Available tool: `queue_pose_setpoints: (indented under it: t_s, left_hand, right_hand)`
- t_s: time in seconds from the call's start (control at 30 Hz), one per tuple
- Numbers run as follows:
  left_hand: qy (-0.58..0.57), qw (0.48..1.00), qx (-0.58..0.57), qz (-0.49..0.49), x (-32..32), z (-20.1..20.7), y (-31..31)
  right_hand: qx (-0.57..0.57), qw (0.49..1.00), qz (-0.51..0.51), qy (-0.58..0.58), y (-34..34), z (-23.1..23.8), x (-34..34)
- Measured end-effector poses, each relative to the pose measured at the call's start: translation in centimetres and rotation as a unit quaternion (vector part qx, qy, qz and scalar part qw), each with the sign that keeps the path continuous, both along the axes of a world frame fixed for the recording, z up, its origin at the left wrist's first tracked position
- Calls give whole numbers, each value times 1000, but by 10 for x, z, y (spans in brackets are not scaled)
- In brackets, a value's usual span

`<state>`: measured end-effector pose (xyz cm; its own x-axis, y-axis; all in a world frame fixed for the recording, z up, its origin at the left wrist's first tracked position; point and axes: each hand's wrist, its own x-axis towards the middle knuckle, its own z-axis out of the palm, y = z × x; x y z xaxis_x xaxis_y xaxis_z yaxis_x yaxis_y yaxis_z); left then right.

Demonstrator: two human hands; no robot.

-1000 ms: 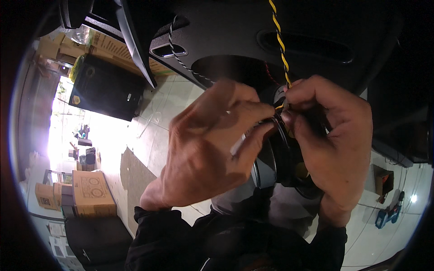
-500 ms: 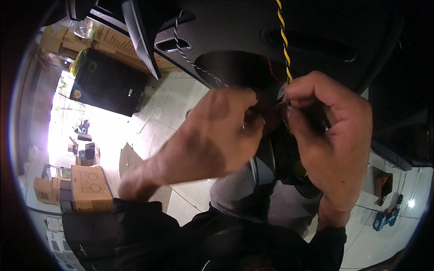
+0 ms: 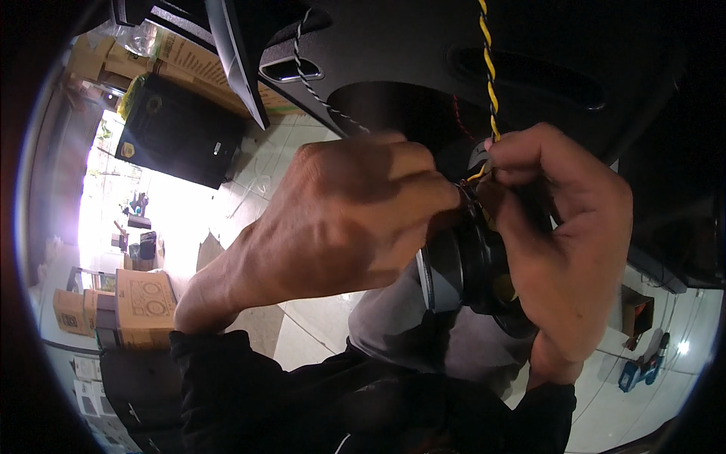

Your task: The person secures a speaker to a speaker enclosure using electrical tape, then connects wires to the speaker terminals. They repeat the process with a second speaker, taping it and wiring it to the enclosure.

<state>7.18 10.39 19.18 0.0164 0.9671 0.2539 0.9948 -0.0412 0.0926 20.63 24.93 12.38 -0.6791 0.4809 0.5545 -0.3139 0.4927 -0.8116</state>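
A yellow-and-black twisted wire hangs from above, and my right hand pinches its lower end between thumb and forefinger. My left hand is closed, its fingertips brought up close to the bent wire end beside my right thumb; what they hold is hidden. Below the fingers, over my knees, is a black round part with a grey side, which looks like a car speaker. A grey-and-black twisted wire runs down behind my left hand. A thin red-and-black wire shows behind the hands.
A dark panel with a large opening, apparently a car door, spans the top. On the tiled floor stand a black speaker cabinet and cardboard boxes at the left. To the right lie a blue cordless drill and an open carton.
My left hand has moved right, its fingertips closing in by the wire end at my right hand. The right hand keeps its pinch and has shifted slightly right with the yellow-and-black wire.
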Motion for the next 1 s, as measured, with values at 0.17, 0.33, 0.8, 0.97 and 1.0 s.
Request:
queue_pose_setpoints:
  t_s: [0.17,0.33,0.8,0.97,1.0]
  left_hand:
    - [173,974,42,-140,-2,-3,8]
    - [239,947,101,-190,-5,-22,10]
    - [-276,941,-116,160,-4,-9,16]
    - [-187,976,53,104,-4,-18,11]
    - [-168,978,89,83,-2,-19,10]
  right_hand:
    - [-22,999,18,-21,1,0,0]
    - [7,1000,9,-25,5,-3,1]
    - [-27,999,4,-20,3,0,2]
    - [2,1000,-8,-18,3,-1,1]
    - [-6,1000,-7,-17,3,-1,2]
